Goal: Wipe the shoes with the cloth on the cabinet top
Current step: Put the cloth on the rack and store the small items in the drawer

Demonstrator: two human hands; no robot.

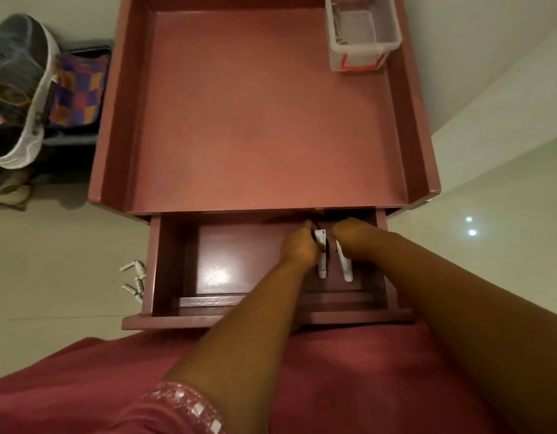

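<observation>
Both hands down in the open drawer, side by side at its back right. Left hand gripping one tube, right hand just right of it on a second tube. Up behind the grip: cabinet top, with a plastic box in the far right corner. Way off left on the floor: shoes, and some small tubes beside the drawer.

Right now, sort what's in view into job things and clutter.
Job:
grey white-soled shoe
left hand, gripping a white tube
right hand
open maroon drawer

Clutter:
clear plastic box
checkered cloth bag
</observation>
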